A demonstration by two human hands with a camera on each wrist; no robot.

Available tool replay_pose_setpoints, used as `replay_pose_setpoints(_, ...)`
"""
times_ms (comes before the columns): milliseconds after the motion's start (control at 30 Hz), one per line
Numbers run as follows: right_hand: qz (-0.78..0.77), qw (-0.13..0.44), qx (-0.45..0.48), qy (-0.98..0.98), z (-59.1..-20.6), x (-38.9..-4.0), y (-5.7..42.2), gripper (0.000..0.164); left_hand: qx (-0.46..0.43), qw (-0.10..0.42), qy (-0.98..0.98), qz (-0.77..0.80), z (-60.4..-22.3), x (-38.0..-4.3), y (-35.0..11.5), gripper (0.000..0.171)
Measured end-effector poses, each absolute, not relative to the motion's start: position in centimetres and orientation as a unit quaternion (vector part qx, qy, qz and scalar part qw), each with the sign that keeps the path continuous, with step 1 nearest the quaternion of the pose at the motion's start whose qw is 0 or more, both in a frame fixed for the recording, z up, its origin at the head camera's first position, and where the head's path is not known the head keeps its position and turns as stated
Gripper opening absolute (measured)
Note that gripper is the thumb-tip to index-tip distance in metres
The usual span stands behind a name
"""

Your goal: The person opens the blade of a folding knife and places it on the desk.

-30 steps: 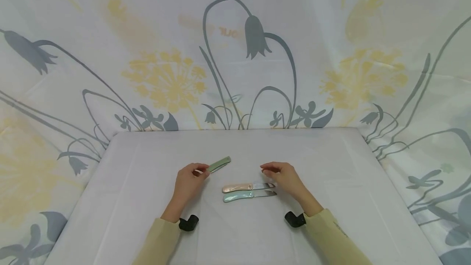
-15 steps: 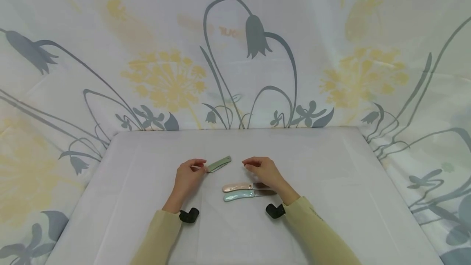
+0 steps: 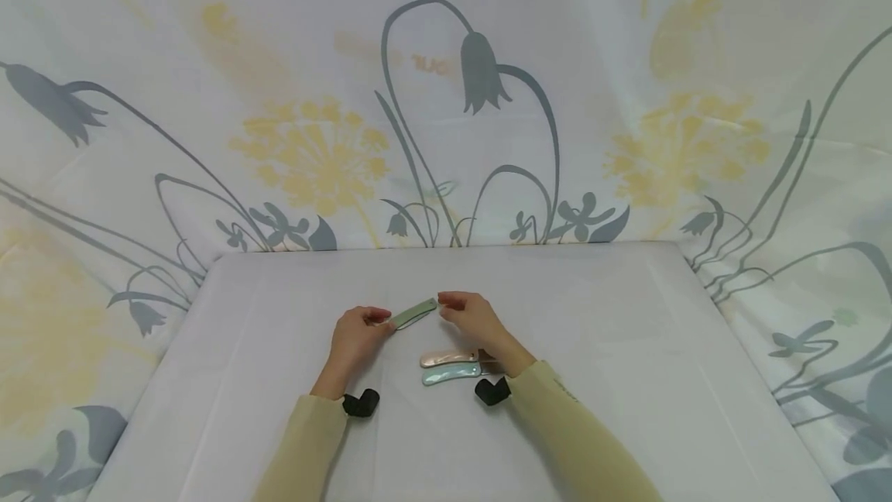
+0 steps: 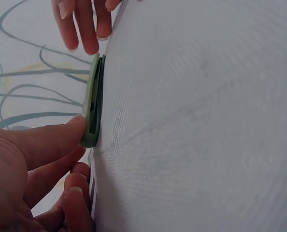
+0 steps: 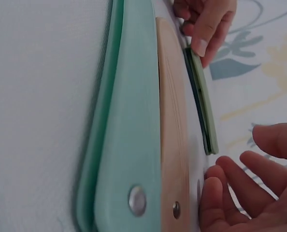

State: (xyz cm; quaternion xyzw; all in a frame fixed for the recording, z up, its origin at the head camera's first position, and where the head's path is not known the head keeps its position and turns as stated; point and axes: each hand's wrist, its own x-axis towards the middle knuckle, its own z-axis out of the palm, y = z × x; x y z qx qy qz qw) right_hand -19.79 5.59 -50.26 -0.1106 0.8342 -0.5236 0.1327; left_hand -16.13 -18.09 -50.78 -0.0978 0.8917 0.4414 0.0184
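A green folding knife [image 3: 414,314] lies folded on the white table, slanting up to the right in the head view. My left hand [image 3: 358,339] pinches its left end, the thumb [image 4: 66,133] on the handle. My right hand [image 3: 481,324] hovers by the knife's other end with fingers loosely bent and nothing between them; in the right wrist view, a gap shows between thumb and fingertips. Nearer to me lie two unfolded knives side by side, one with a peach handle [image 3: 446,359] and one with a turquoise handle [image 3: 451,373]. My right hand and wrist hide most of their blades.
The white-covered table [image 3: 613,316] ends at the back against a hanging flowered curtain [image 3: 446,122], which also closes off both sides. Black wrist mounts [image 3: 361,403] sit below each hand, the right one close to the turquoise knife.
My right hand has moved left, over the blades of the two unfolded knives, up to the right end of the green knife. The left hand and the knives have hardly moved.
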Motion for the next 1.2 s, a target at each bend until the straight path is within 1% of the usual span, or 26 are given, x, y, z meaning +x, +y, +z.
replay_pose_setpoints(67,-0.519,0.136,-0.119,0.835,-50.4,-19.8,5.4,0.04,-0.099,0.022,0.893,0.439,-50.8,-16.2,-18.0,0.025)
replay_pose_setpoints(167,-0.513,0.135,-0.132,0.837,-50.6,-19.9,5.2,0.041,-0.097,0.026,0.895,0.435,-50.7,-16.1,-18.0,0.025)
replay_pose_setpoints(367,-0.525,0.121,-0.126,0.833,-50.1,-19.7,5.0,0.036,-0.086,0.023,0.9,0.426,-50.7,-16.0,-17.9,0.023)
replay_pose_setpoints(533,-0.539,0.112,-0.107,0.828,-49.7,-19.5,4.8,0.037,-0.077,0.015,0.899,0.431,-50.7,-16.0,-17.9,0.02)
replay_pose_setpoints(833,-0.558,0.125,-0.086,0.816,-49.8,-19.2,5.0,0.031,-0.069,0.004,0.898,0.435,-50.6,-16.0,-17.9,0.019)
replay_pose_setpoints(1000,-0.557,0.113,-0.092,0.818,-49.4,-18.8,5.2,0.03,-0.063,-0.007,0.888,0.455,-50.5,-15.8,-17.8,0.018)
replay_pose_setpoints(1200,-0.572,0.073,-0.09,0.812,-49.6,-18.5,5.6,0.026,-0.044,-0.005,0.86,0.509,-50.1,-15.4,-17.4,0.018)
